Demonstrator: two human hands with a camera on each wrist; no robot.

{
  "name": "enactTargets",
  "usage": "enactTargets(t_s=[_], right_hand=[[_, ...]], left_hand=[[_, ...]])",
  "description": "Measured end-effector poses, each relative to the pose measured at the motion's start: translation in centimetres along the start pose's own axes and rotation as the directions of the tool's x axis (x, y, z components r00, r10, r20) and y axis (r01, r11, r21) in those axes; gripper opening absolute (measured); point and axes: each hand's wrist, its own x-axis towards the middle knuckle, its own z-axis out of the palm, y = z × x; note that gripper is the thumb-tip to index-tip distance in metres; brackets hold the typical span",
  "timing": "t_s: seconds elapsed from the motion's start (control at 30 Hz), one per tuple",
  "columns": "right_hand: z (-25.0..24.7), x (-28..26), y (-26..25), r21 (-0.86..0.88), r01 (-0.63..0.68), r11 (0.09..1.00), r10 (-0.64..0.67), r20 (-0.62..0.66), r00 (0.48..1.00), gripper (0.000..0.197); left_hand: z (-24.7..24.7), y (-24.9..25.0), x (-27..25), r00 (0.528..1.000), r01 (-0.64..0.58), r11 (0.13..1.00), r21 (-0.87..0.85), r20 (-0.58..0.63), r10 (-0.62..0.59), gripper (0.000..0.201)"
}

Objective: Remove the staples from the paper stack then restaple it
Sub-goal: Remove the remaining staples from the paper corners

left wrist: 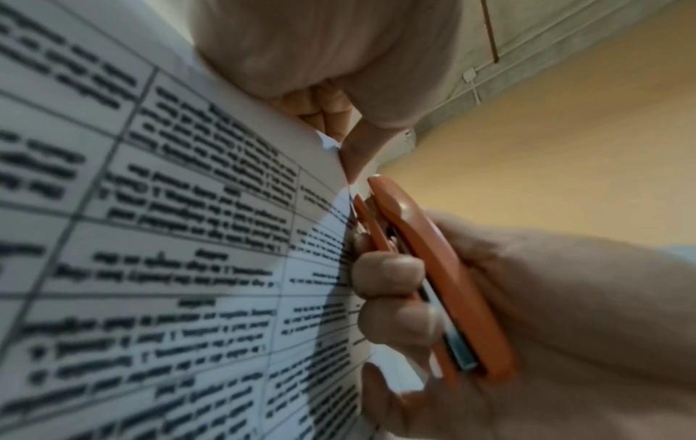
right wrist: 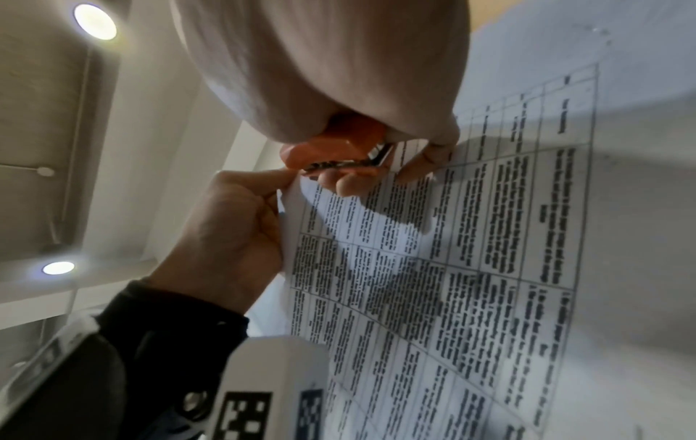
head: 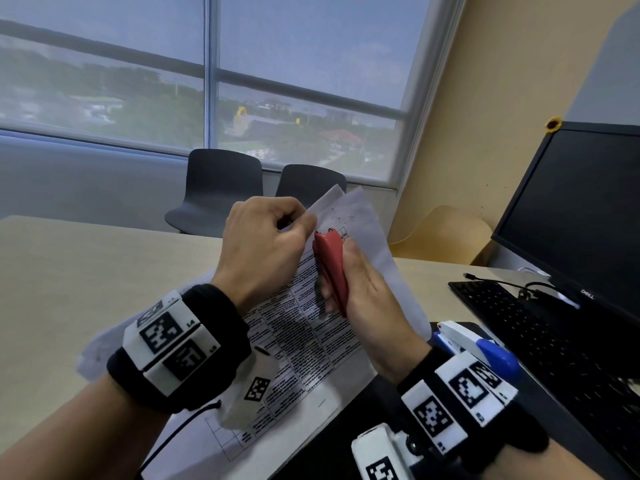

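Paper stack (head: 304, 327) tilted up off the desk (head: 86, 271). Left hand (head: 263, 244) pinches its top edge. Right hand (head: 367, 292) wrapped around red staple remover (head: 330, 268), tip at the top corner. Blue stapler (head: 481, 348) lies near right wrist.

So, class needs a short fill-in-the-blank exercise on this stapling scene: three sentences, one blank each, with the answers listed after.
1. The right hand grips a small ____ stapler.
2. The left hand pinches the raised ____ of the paper stack.
3. A blue and white stapler lies on the desk beside the black ____.

Missing words: red; corner; keyboard
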Motion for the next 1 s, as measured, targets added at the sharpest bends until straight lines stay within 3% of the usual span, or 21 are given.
enactTargets(t_s=[0.57,1.0], right_hand=[[-0.3,0.8,0.2,0.004,0.086,0.996,-0.086,0.03,0.996,0.042],[-1.0,0.5,0.3,-0.07,-0.022,0.997,0.023,0.011,1.0,0.038]], left_hand=[[-0.5,0.1,0.4,0.991,0.134,0.984,-0.114,0.037,-0.131,0.026],[0.1,-0.4,0.3,0.977,0.202,0.975,-0.095,0.096,-0.193,0.028]])
